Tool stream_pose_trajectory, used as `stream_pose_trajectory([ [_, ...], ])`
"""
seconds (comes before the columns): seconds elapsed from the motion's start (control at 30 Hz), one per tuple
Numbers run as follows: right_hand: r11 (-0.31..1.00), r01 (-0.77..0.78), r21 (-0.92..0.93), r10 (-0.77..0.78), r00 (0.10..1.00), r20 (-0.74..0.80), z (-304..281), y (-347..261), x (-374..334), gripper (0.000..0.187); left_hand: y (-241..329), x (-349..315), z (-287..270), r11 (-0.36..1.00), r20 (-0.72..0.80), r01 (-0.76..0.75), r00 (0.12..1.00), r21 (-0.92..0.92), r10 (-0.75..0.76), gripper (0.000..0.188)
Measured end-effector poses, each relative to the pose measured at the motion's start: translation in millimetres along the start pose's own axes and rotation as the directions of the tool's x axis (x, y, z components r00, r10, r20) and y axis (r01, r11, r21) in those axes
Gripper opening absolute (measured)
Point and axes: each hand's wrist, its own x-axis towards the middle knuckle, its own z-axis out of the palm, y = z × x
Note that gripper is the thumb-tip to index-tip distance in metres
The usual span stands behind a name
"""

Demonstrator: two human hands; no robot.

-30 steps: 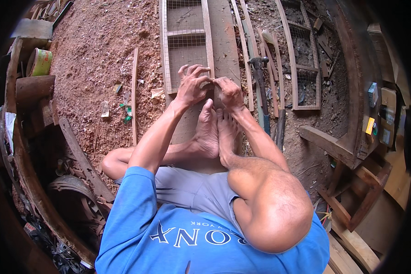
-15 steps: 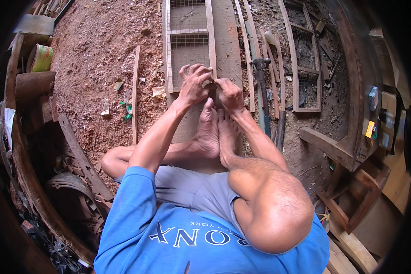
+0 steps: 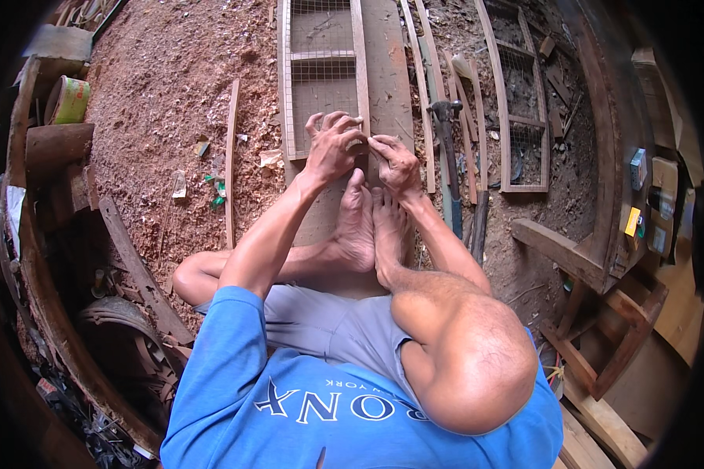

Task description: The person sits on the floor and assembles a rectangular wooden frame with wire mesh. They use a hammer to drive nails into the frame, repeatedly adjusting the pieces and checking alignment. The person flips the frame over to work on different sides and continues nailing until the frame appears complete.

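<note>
Running lengthwise away from you, the mesh-covered wooden frame [image 3: 321, 55] lies just ahead, your left hand [image 3: 332, 147] curled over its near end, your right hand [image 3: 396, 166] beside its right rail [image 3: 361, 74]; whether either grip is closed on anything, cannot tell.

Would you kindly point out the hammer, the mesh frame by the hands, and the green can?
Hammer [image 3: 450, 152]: head view, on its handle.
Mesh frame [image 3: 322, 56]: head view, on its wooden crossbar.
Green can [image 3: 73, 101]: head view, on its side.
</note>
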Motion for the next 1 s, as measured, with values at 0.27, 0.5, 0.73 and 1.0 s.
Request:
stream_pose_trajectory([
  [0.27, 0.998, 0.046, -0.045, -0.046, 0.999, -0.019, 4, -5, -3, 0.029, -3, -2, 1, 0.999, -0.010, -0.024, 1.000, 0.023, 0.024, 0.019],
  [0.5, 0.991, 0.054, -0.125, -0.056, 0.998, -0.015, 3, -5, -8, 0.029, 1, 1, -6, 1.000, 0.028, 0.007, 1.000, -0.026, -0.006, 0.018],
  [0.73, 0.974, -0.059, -0.220, 0.022, 0.986, -0.168, -23, 18, -13, 0.036, 3, 3, -10, 1.000, 0.027, -0.008, 1.000, 0.010, 0.008, 0.012],
  [1.0, 0.663, -0.471, -0.582, 0.515, 0.851, -0.103, -100, 83, -36, 0.038, 0, 3, -4, 0.999, -0.006, -0.033, 0.999, -0.016, 0.033, 0.011],
])
